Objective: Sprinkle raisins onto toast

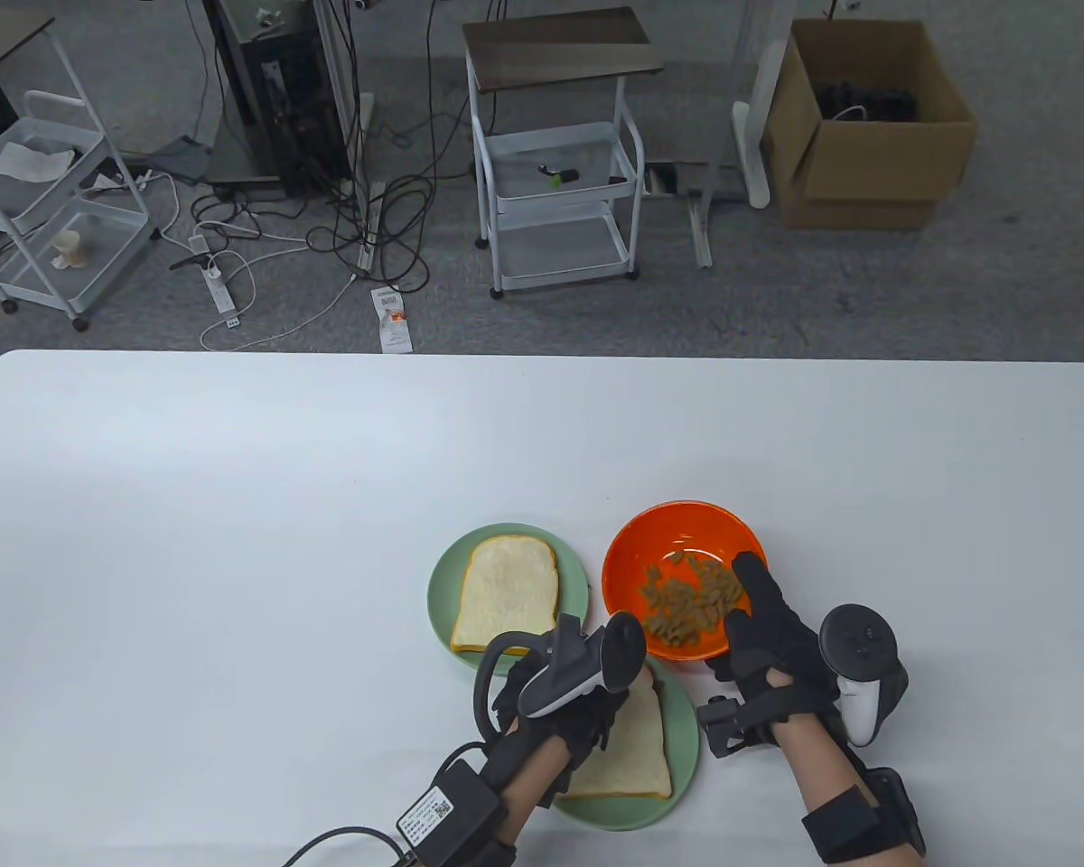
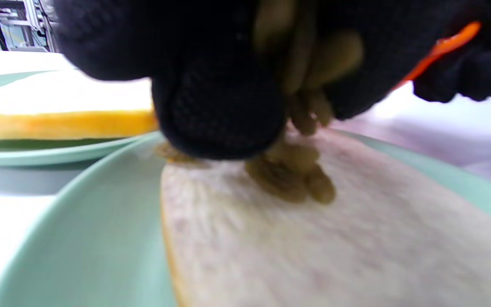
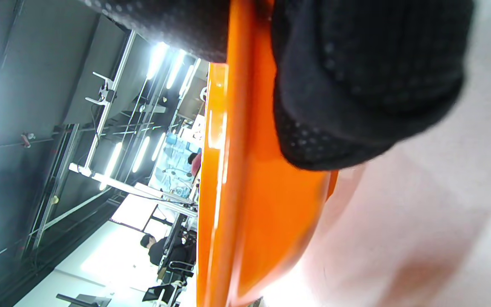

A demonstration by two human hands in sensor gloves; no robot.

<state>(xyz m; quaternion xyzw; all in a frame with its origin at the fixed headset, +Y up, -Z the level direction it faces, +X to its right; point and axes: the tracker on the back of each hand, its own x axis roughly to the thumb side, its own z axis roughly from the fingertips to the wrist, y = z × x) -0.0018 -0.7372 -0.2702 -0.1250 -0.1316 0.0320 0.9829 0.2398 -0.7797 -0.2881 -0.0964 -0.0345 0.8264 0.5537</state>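
Note:
An orange bowl (image 1: 637, 542) holds raisins (image 1: 686, 603). My right hand (image 1: 763, 623) grips the bowl's near right rim; the right wrist view shows a finger (image 3: 356, 85) over the rim (image 3: 224, 170). Two slices of toast lie on green plates: a far one (image 1: 504, 591) and a near one (image 1: 632, 745). My left hand (image 1: 565, 713) hovers low over the near toast. In the left wrist view its fingers (image 2: 220, 106) pinch raisins (image 2: 309, 55), and a few raisins (image 2: 290, 172) lie on the toast (image 2: 335, 247) under them.
The two green plates (image 1: 438, 596) (image 1: 682, 722) and the bowl sit close together near the table's front edge. The white table (image 1: 235, 542) stretches far to the left and back. Carts and a cardboard box stand on the floor beyond.

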